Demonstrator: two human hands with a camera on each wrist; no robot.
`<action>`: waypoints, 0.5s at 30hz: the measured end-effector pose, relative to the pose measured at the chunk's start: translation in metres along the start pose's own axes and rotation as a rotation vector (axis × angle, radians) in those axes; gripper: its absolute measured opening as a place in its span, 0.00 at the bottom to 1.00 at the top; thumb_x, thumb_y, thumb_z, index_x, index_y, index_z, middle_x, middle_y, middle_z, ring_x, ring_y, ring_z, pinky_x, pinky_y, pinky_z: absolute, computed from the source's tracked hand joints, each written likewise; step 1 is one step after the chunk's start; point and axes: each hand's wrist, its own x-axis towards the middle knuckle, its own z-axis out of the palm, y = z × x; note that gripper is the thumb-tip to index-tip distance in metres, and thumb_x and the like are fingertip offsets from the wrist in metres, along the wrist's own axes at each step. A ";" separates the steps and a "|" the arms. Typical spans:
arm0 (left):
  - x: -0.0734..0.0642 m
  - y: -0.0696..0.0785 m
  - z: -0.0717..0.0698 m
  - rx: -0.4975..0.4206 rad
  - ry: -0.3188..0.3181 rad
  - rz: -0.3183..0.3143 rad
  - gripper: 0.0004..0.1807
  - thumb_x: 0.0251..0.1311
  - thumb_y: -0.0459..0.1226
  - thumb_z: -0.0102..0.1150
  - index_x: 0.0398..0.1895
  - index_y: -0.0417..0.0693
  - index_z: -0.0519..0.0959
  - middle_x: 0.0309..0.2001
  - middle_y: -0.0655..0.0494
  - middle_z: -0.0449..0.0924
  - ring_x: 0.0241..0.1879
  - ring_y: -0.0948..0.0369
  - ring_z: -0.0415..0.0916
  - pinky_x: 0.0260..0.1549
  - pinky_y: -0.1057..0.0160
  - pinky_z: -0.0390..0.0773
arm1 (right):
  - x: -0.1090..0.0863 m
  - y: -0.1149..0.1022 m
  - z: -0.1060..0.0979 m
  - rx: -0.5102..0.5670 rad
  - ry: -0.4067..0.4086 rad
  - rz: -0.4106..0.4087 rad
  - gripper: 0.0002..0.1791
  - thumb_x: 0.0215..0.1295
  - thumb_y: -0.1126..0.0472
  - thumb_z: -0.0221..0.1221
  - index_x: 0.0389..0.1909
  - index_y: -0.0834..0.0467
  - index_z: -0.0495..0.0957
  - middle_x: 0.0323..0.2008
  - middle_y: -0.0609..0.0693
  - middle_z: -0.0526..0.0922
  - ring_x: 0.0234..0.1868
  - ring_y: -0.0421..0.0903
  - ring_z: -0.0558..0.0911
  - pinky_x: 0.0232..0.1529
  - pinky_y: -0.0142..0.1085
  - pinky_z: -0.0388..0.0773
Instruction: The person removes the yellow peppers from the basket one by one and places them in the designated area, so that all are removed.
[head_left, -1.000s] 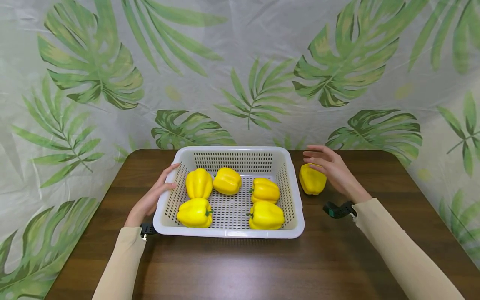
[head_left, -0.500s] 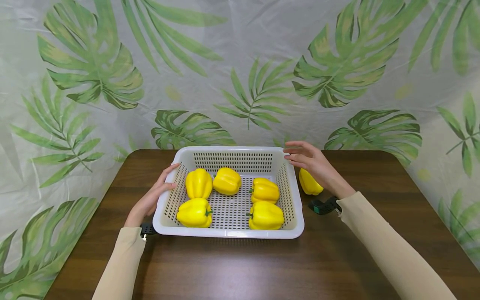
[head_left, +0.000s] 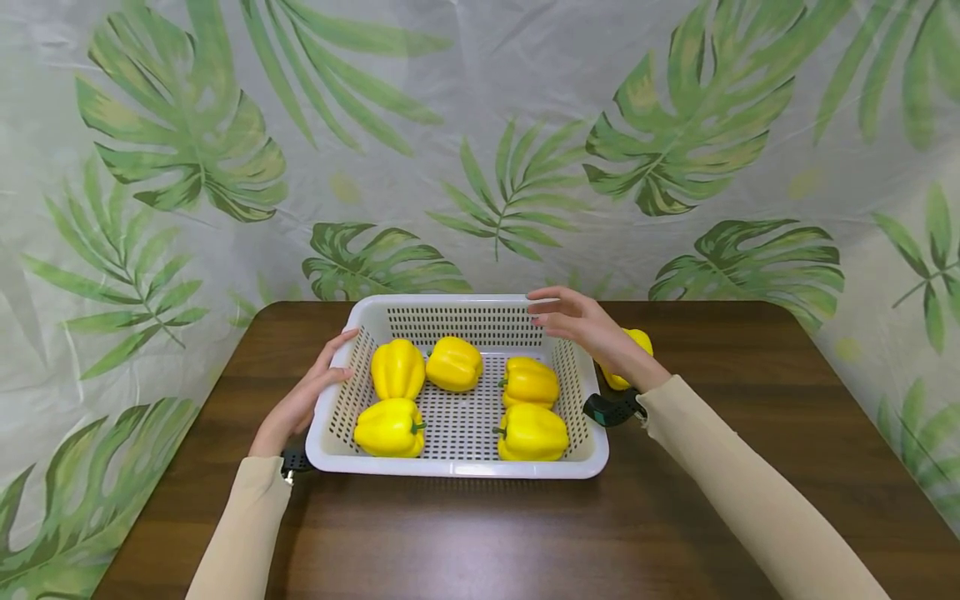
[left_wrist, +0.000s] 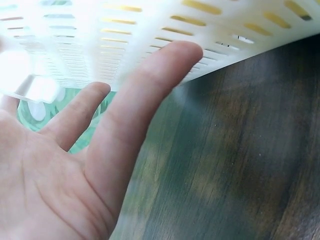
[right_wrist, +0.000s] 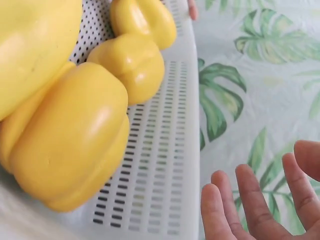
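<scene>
Peppers [head_left: 398, 369] lie in one white basket [head_left: 453, 468]; the right hand [head_left: 588, 327], fingers parted and empty, has moved from above the lone pepper [head_left: 641, 339] on the table [head_left: 450, 537] to over the basket's far right corner, so that pepper seems left ungrasped. The left hand [head_left: 303, 396] rests loosely against the left rim. Peppers total six: five inside, one outside.

Gap between peppers [head_left: 531, 432], basket rim [head_left: 453, 468] around
</scene>
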 end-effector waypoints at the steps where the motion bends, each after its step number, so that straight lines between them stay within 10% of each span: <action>1: 0.000 0.000 0.000 0.000 0.002 -0.003 0.34 0.69 0.38 0.41 0.74 0.66 0.43 0.73 0.43 0.34 0.62 0.32 0.52 0.44 0.37 0.73 | 0.002 0.001 0.003 -0.001 -0.012 0.002 0.24 0.70 0.65 0.52 0.66 0.63 0.63 0.63 0.64 0.66 0.62 0.62 0.68 0.62 0.51 0.63; 15: 0.000 0.000 0.000 -0.003 0.006 0.000 0.34 0.68 0.37 0.41 0.74 0.66 0.43 0.73 0.44 0.34 0.62 0.32 0.53 0.43 0.37 0.73 | 0.025 0.006 0.033 -0.027 -0.092 0.036 0.24 0.69 0.65 0.53 0.65 0.63 0.65 0.62 0.64 0.69 0.61 0.61 0.69 0.60 0.51 0.66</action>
